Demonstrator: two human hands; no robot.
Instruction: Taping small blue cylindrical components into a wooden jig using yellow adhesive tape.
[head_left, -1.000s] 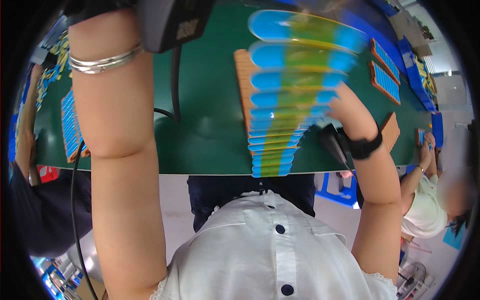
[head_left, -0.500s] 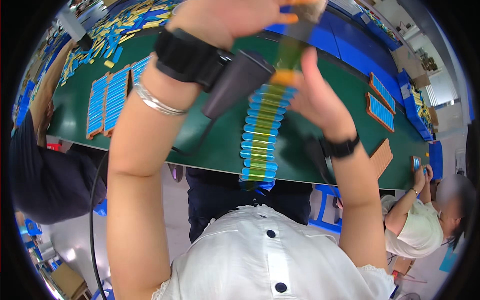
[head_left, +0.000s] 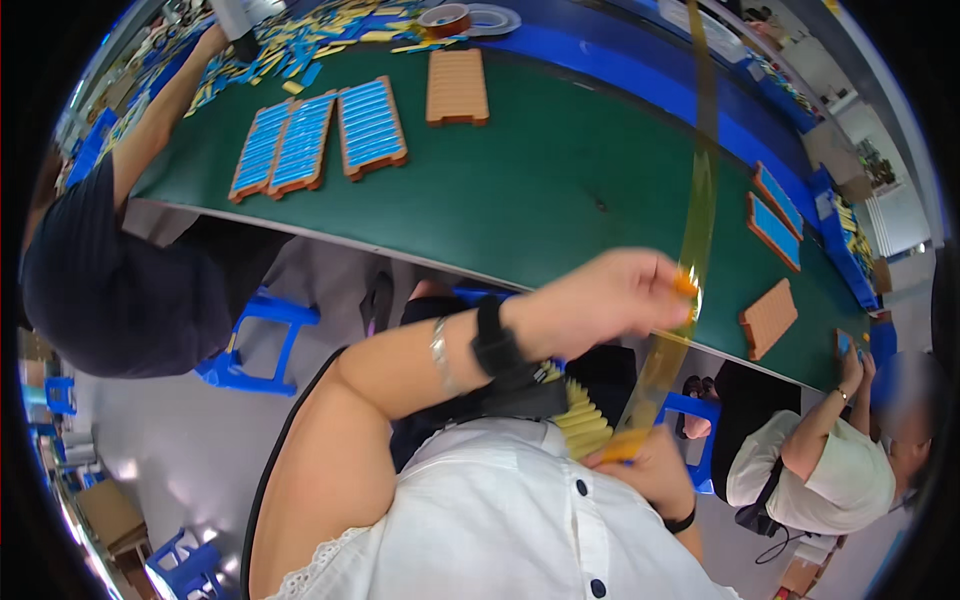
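Observation:
A long, see-through amber tape (head_left: 702,200) runs from the top of the view down over the table edge to my lap. My left hand (head_left: 620,300), with an orange finger cover, pinches it near the table's front edge. Lower down, close to my shirt, my right hand (head_left: 650,468) is closed on the tape's lower stretch. Beside that hand a row of yellow strips (head_left: 582,420) hangs over my lap, partly hidden by my left forearm and the dark device on its wrist.
Brown ribbed trays with blue strips (head_left: 372,125) lie at the table's left, a bare one (head_left: 457,88) beside them. More trays (head_left: 774,230) lie right. Tape rolls (head_left: 445,20) and loose strips (head_left: 330,40) sit at the back. Co-workers sit on both sides; blue stools (head_left: 262,340) stand below.
Both hands have come down from above the table toward my lap. The strip row left the table and now shows yellow instead of blue. My view has shifted, and the tape stretches long.

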